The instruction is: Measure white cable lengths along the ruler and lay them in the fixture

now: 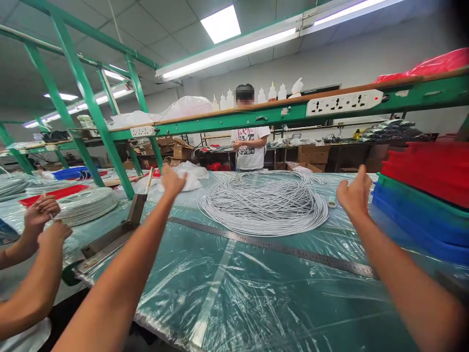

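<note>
My left hand (172,182) is raised above the far left part of the table, beside a cutter-like metal tool (135,211) with a pale handle. Its thumb stands apart from the fingers, and nothing shows in it. On the right, my right hand (354,193) is held up between the cable coil and the stacked bins, thumb and fingers apart, with no object visible in it. Between the hands lies a large loose coil of thin grey cable (264,205), touched by neither. A long steel ruler (271,242) runs slantwise in front of the coil.
Red, green and blue bins (421,210) are stacked at the right. Another person's hands (49,220) are close at the left, near a second coil (88,206). A green shelf frame (220,120) crosses overhead. Another person (251,146) stands beyond the plastic-covered table (278,303).
</note>
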The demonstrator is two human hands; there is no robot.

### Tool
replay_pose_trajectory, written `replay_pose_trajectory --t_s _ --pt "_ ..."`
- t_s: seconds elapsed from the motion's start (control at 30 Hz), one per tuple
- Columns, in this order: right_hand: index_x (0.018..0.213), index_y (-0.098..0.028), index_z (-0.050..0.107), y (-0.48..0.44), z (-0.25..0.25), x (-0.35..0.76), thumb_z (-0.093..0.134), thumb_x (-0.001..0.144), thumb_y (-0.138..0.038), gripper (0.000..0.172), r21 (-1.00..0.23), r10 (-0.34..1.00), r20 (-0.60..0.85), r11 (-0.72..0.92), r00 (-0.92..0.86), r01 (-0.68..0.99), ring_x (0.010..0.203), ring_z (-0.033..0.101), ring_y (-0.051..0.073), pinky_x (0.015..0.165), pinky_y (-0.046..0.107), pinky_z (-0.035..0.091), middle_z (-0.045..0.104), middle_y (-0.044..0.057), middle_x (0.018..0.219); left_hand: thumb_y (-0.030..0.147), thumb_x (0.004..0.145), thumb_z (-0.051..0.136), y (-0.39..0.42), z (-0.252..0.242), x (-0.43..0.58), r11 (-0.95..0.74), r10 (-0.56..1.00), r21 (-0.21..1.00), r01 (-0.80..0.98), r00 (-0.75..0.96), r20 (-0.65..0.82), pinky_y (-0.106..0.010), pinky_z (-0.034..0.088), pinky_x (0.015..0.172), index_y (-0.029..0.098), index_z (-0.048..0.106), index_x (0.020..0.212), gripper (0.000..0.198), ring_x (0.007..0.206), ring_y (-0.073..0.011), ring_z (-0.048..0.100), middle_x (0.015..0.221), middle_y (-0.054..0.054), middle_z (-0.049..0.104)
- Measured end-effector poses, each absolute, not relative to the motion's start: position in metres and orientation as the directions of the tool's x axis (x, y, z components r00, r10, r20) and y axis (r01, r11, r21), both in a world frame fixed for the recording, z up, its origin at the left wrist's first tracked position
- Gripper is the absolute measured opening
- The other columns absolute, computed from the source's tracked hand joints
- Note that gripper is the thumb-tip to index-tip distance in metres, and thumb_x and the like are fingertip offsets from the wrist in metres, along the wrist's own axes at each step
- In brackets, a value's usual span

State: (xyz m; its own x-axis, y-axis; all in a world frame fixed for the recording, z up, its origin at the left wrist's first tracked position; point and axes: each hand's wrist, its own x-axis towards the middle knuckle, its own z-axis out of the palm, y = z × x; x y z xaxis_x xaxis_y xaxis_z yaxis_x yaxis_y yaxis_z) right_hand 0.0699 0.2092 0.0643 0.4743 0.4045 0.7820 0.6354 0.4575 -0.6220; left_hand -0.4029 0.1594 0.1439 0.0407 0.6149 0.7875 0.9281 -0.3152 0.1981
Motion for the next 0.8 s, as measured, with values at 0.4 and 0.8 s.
replay_pose_trajectory --t_s 0.4,0.8 --pt "0.132 -0.025 0.049 0.108 -0.091 -0.016 0.038 0.091 -0.024 0.042 -0.592 0.721 0.693 0.573 -0.006 0.567 0.097 0.064 0.02 0.081 0.039 0.058 0.047 0.013 0.131 0.023 0.099 0.046 -0.061 -0.05 -0.32 -0.673 0.679 0.003 0.739 0.617 0.399 -0.04 0.044 0.106 0.018 0.036 0.142 0.044 0.137 -0.0266 0.025 0.151 -0.012 0.015" --pt "0.128 -0.026 0.054 0.074 -0.093 -0.058 0.036 0.092 -0.02 0.04 -0.585 0.759 0.538 0.649 -0.366 0.487 0.09 0.063 0.018 0.082 0.037 0.056 0.049 0.011 0.13 0.021 0.104 0.032 -0.062 0.035 -0.365 -0.333 0.529 -0.468 0.819 0.573 0.626 -0.054 0.026 0.109 0.012 0.035 0.142 0.039 0.13 -0.0339 0.035 0.139 -0.017 0.036"
